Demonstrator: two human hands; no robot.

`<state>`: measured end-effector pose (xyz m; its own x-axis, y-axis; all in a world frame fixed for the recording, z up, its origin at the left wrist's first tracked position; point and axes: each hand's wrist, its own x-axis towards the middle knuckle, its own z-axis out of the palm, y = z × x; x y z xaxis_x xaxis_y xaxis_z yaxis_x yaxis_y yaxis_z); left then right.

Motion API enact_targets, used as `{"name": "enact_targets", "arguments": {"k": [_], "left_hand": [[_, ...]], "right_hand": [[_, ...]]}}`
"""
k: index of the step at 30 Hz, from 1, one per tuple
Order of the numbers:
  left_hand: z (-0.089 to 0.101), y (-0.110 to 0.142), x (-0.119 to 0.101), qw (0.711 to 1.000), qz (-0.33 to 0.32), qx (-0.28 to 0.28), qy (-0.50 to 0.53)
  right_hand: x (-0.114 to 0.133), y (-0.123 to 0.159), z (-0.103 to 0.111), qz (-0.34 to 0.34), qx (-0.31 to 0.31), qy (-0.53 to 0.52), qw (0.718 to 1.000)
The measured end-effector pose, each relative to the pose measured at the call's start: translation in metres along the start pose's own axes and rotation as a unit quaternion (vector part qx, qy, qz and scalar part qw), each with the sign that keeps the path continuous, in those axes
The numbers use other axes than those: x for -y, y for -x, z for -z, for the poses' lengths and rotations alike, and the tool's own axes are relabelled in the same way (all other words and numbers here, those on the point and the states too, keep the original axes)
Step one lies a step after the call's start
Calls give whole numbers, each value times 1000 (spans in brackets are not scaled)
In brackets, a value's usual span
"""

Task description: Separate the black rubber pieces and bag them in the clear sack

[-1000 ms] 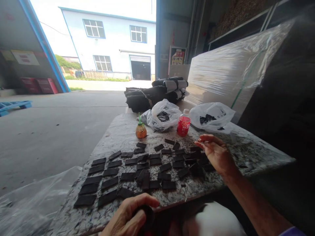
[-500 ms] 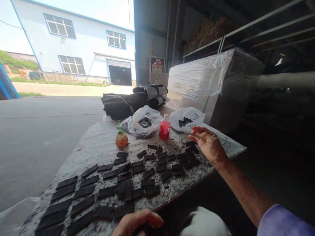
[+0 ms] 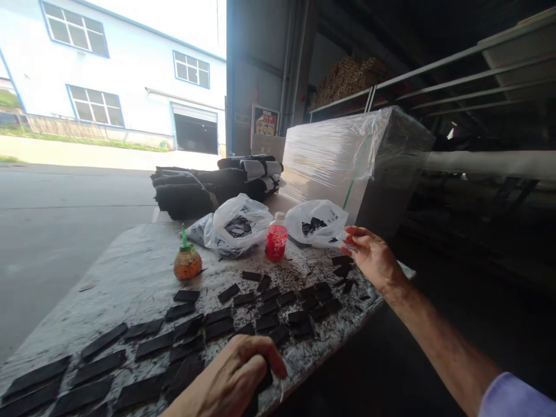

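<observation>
Head view: the right hand (image 3: 373, 258) hovers at three o'clock over the worktop (image 3: 130, 272), fingers loosely spread and holding nothing, just beside the right-hand plastic bag (image 3: 316, 223). Black rectangular pieces (image 3: 243, 307) lie scattered across the worktop. At six o'clock the left hand (image 3: 232, 379) has its fingers curled around a dark piece (image 3: 263, 379) at the near edge. A red bottle (image 3: 276, 240) stands at twelve.

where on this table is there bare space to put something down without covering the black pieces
Bare tabletop lies left of and behind the orange bottle, out to the far-left edge. A smaller gap sits between the red bottle and the nearest black pieces. The near half and the area by the right hand are crowded.
</observation>
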<state>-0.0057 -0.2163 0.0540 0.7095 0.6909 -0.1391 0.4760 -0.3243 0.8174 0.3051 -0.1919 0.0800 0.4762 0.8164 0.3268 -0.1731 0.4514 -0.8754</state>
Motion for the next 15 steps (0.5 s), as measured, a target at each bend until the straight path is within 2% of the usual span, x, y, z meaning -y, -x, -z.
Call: {"name": "enact_targets", "arguments": {"k": [2,4,6,11,13,15], "left_hand": [[5,-20,-18,1000,-9,-24,12],[5,-51,-30,998,-49,-26,34],[3,-92,-36,995,-81,-37,44],[-9,-208,-44,982,-145,-114,33],[-15,-244,-47,980,-157,-120,25],[-21,-270,-50,978,-172,-118,12]], "right_hand": [[1,-11,6,-4,6,-10,1000],[2,-23,13,-10,11,-19,1000],[1,-36,20,-16,14,-29,999],[-4,-61,36,-36,20,-51,998],[-6,-69,42,-42,20,-59,997],[-8,-75,47,-47,18,-66,997]]}}
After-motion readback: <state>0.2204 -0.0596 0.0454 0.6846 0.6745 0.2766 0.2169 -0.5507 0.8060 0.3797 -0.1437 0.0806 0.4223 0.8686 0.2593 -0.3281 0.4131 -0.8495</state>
